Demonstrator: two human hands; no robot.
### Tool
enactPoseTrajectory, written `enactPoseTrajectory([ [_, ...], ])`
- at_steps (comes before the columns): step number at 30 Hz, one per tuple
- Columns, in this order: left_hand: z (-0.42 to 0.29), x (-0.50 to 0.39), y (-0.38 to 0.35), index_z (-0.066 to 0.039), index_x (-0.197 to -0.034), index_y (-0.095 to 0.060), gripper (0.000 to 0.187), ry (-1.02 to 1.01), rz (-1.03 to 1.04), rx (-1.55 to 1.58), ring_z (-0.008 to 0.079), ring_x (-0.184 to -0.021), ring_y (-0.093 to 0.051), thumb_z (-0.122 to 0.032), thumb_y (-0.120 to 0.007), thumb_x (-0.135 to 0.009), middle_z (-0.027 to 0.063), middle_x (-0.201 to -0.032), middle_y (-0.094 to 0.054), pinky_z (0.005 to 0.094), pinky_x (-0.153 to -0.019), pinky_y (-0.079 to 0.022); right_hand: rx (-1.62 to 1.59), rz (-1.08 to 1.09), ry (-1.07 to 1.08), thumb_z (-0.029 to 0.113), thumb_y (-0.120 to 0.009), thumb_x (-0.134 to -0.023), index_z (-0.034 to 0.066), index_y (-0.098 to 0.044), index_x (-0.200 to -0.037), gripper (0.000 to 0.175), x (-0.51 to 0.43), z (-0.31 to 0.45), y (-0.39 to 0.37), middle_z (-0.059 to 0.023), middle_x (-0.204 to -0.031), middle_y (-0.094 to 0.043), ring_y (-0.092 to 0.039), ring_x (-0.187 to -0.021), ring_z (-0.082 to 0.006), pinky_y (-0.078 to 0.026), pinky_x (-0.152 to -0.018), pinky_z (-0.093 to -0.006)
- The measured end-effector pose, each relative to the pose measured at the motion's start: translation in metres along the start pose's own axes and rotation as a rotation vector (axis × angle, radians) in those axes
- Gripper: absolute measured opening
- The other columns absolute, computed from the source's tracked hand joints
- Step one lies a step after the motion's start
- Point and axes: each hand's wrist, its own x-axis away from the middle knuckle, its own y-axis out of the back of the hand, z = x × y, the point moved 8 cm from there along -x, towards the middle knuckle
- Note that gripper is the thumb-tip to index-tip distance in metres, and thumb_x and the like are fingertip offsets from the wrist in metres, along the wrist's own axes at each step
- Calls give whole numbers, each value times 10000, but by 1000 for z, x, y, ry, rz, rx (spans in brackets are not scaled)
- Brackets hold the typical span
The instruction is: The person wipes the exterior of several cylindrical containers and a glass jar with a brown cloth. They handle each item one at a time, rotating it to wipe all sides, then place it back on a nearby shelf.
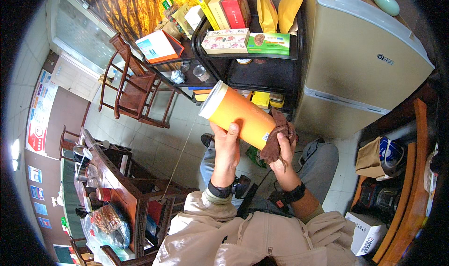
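Note:
An orange cylindrical canister point(242, 113) with a white lid is held tilted in front of me, its lid end up and to the left. My left hand point(226, 145) grips its side from below, thumb across the orange wall. In my right hand point(285, 152) is a brown cloth point(277, 138), pressed against the canister's lower end. The palm side of the right hand's grip is partly hidden by the cloth.
A black shelf cart point(259, 71) with boxes and yellow bags stands ahead, beside a beige refrigerator point(354, 59). At left are a wooden armchair point(135, 90) and a wooden table point(129, 199) bearing jars and bags. A white box point(364, 232) sits at lower right.

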Motion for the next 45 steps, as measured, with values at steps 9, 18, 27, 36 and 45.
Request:
enactPoseTrajectory([
  [9,18,-6,6,-59,-1387,-413,714,94,6,188,256,-1195,-570,-299,-785,-827,93,-1294,-561,415,-1038,-472,-15,-91,-7,131,-603,-882,-20,-534,-1271,423,-11,7,17,-158,-1200,-624,-636,-1076,-290,-526,-956,-418],
  [18,15,-12,17,-44,-1414,-362,746,126,137,334,246,-1167,-591,-233,-770,-819,126,-1288,-560,404,-1013,-493,-72,-158,-200,203,-622,-912,33,-566,-1260,391,-29,25,15,-109,-1173,-652,-645,-1055,-253,-519,-946,-393],
  [27,30,-7,11,-29,-1429,-330,724,-29,72,-205,227,-1253,-482,-172,-739,-849,110,-1373,-473,380,-1072,-380,867,526,554,151,-646,-892,5,-396,-1478,653,1,89,-117,-239,-1506,-381,-394,-1382,-378,-306,-1145,-450],
  [36,21,2,-5,-29,-1452,-268,810,-95,215,-282,222,-1260,-474,-109,-761,-815,121,-1373,-451,369,-1071,-387,859,428,401,239,-585,-967,-7,-298,-1513,664,-13,64,-119,-261,-1520,-360,-373,-1402,-404,-293,-1152,-428],
  [45,28,12,7,13,-1467,-272,926,82,329,-4,230,-1253,-492,-329,-783,-774,138,-1372,-479,378,-1064,-401,341,350,-19,264,-555,-1008,-7,-450,-1420,504,-29,49,-79,-96,-1379,-544,-529,-1248,-194,-391,-1077,-324],
])
